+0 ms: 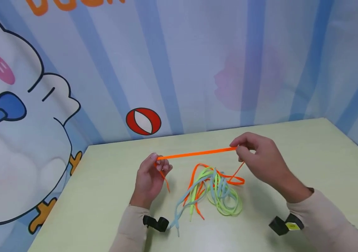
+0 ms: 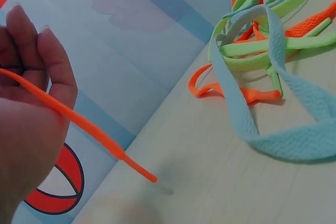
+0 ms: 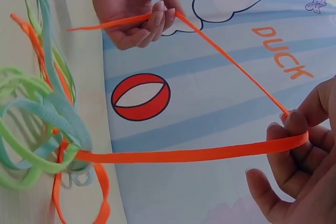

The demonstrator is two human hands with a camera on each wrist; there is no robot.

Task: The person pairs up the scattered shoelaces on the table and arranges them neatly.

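Observation:
An orange shoelace point(image 1: 197, 153) is stretched taut between my two hands above the table. My left hand point(image 1: 149, 180) pinches it between thumb and fingers, and its tipped end point(image 2: 139, 169) hangs loose below. My right hand point(image 1: 262, 159) pinches the lace further along; from there it runs down into the pile, as the right wrist view shows. Below and between the hands lies a tangle of laces: light blue laces point(image 1: 179, 210), lime green laces point(image 1: 233, 208) and more of the orange, looped over one another on the tabletop.
The pale table point(image 1: 103, 196) ends at a back edge against a printed backdrop point(image 1: 194, 70) with blue stripes, a duck figure point(image 1: 24, 168) and a red ball point(image 1: 143, 121). Each wrist wears a small black camera, the left camera point(image 1: 156, 223) close to the light blue lace ends.

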